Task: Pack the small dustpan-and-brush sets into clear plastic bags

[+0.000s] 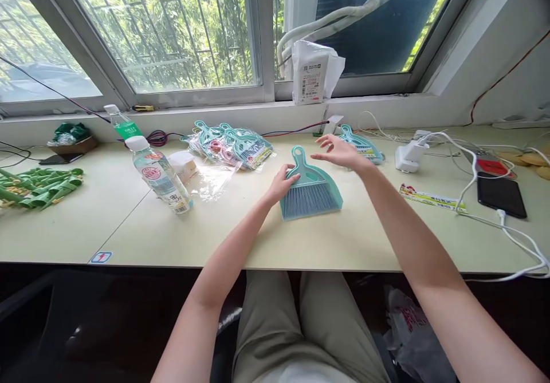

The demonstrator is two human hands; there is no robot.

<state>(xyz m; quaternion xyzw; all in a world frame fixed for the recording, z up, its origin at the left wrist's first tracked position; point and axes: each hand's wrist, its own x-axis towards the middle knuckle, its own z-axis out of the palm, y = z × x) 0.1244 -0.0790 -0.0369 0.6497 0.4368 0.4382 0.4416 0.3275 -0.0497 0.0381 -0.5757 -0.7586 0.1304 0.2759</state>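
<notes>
A teal dustpan with a small hand brush (310,197) nested in it lies before me, its grey bristles toward me and its handle pointing to the window. My left hand (281,184) grips its left edge near the base of the handle. Above and to the right of the handle, my right hand (337,151) hovers with its fingers apart and nothing in them. Just behind that hand rests another teal brush set (363,144), partly hidden by it. A pile of bagged teal brush sets (232,144) lies at the back, left of my hands.
Two plastic bottles, one in front (160,176), stand at left beside clear wrapping (215,184). Green strips (40,188) lie far left. On the right are a white charger (408,157), a label strip (432,198), a phone (501,195) and white cables. A white packet (312,79) stands on the sill.
</notes>
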